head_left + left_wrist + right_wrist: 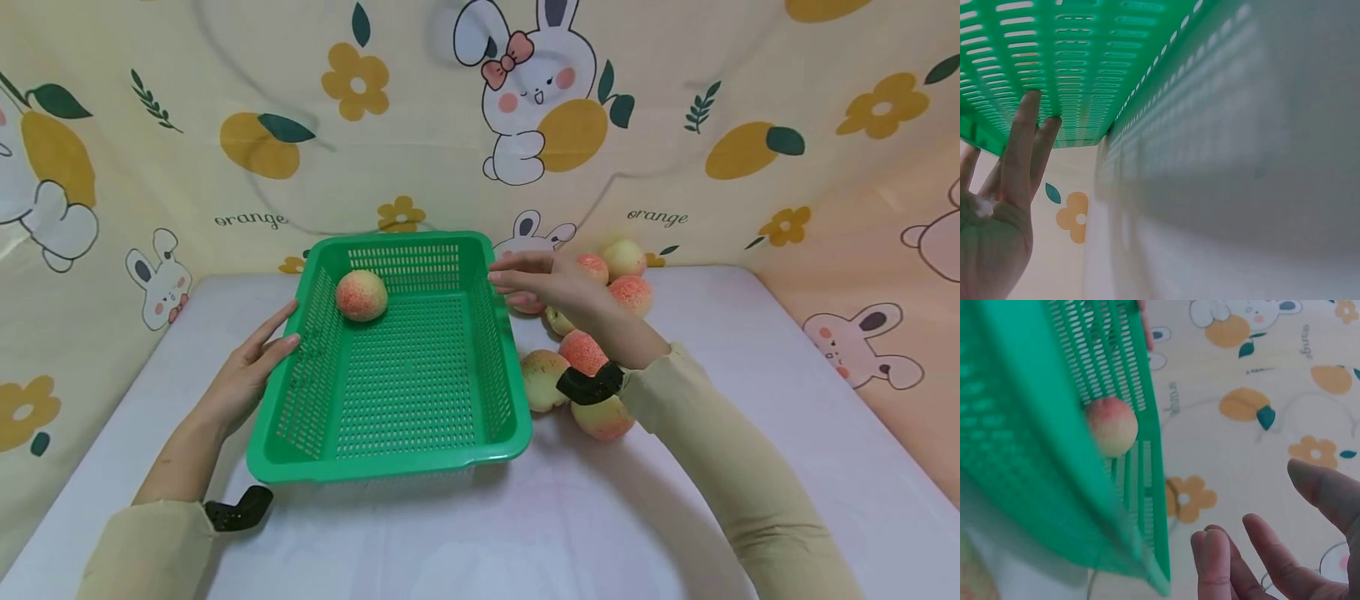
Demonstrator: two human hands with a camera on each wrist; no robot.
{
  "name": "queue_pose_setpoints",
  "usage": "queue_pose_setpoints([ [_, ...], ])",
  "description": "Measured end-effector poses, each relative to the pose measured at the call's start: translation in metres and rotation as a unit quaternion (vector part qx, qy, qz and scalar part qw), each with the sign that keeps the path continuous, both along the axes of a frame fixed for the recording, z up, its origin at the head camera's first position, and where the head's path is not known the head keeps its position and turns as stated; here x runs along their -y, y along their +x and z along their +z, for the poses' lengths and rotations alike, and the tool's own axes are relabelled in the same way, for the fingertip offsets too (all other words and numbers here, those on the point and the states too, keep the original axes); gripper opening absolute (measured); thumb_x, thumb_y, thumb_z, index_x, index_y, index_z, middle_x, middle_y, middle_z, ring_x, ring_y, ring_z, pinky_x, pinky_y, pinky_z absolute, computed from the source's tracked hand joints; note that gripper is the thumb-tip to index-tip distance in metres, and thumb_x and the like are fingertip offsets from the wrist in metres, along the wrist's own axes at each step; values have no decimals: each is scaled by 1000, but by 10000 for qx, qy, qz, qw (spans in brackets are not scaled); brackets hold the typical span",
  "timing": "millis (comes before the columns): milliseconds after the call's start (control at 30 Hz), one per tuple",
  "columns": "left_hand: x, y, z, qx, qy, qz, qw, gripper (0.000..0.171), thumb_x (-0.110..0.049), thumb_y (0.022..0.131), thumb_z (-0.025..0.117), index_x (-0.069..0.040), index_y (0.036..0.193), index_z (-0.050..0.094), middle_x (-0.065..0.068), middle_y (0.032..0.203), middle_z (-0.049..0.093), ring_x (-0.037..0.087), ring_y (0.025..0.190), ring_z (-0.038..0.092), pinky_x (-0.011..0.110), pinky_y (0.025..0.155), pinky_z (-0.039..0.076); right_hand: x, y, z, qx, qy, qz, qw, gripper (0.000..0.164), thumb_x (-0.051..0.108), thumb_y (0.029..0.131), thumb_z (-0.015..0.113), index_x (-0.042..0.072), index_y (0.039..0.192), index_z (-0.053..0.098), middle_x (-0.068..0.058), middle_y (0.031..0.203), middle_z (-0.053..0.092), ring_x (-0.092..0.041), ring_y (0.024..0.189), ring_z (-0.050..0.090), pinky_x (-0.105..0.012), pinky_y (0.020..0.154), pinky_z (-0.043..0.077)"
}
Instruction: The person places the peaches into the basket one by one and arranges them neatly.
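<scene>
A green plastic basket [408,458] with slotted walls stands in the middle of the table. One red-and-yellow peach [362,295] lies in its far left corner and also shows in the right wrist view. At the basket's left side is my left hand [243,371], its thumb and a fingertip at the rim. Straight fingers [1019,147] rest against the outer slotted wall in the left wrist view. Beyond the right rim hovers my right hand [558,287], fingers apart and holding nothing. Several peaches [543,379] lie under and around the right forearm, some partly hidden by it.
The table [360,542] has a white cover. Behind it and at both sides hangs a cream cloth [427,150] printed with rabbits, oranges and flowers. A dark wrist strap [592,383] sits over the nearer peaches.
</scene>
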State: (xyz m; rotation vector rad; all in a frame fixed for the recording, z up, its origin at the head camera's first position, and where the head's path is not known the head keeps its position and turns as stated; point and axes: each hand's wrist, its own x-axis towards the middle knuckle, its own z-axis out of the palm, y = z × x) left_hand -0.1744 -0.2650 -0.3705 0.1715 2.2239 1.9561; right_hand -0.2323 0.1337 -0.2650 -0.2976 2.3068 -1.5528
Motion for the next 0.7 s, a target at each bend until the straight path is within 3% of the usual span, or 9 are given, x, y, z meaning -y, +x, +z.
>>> queue_pose_setpoints([
  [167, 0, 0, -1, -4, -26, 29, 10000, 59, -32, 101, 48, -35, 153, 20, -19, 111, 63, 5, 86, 68, 23, 71, 57, -15, 4, -3, -221, 215, -384, 9988, 46, 42, 86, 70, 16, 123, 65, -2, 120, 62, -20, 108, 55, -39, 95, 43],
  [367, 0, 1, -2, -31, 82, 5, 10000, 58, -31, 102, 47, -34, 153, 20, -18, 111, 63, 6, 85, 69, 24, 70, 58, -34, 0, -13, -600, 41, -241, 9979, 43, 29, 91, 66, 0, 123, 62, 2, 107, 68, -14, 99, 62, -34, 90, 51],
  [533, 0, 1, -2, -62, 139, -25, 9999, 58, -30, 102, 46, -34, 153, 20, -17, 111, 63, 6, 85, 69, 24, 70, 58, -48, 0, -20, -462, -54, -401, 9981, 42, 28, 91, 66, -2, 120, 61, 2, 110, 66, -9, 97, 62, -36, 92, 51],
  [700, 0, 1, -2, -66, 174, -44, 9998, 58, -29, 102, 46, -33, 154, 20, -16, 111, 64, 6, 86, 68, 24, 70, 58, -57, 4, -25, -364, 163, -605, 9974, 40, 31, 91, 66, 2, 118, 60, 0, 114, 63, -14, 102, 60, -36, 93, 51],
])
